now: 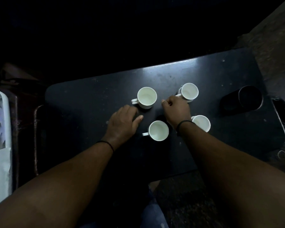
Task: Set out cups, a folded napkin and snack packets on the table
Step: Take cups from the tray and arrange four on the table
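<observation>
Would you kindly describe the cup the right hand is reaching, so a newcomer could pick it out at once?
Start at the dark table with four white cups. Look to its far side, towards the black tumbler; the far right cup stands there. Alone among the four, it has the right hand at its handle, fingers curled beside it.

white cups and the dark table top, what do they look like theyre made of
White cups, for example the far-left one: likely glazed ceramic, going by the smooth, evenly pale inside, thick rim and moulded loop handle; hard plastic cannot be ruled out. Table: dark, smooth and semi-glossy, with a bright light reflection along the far edge and scattered scuffs; perhaps laminate or painted board.
</observation>
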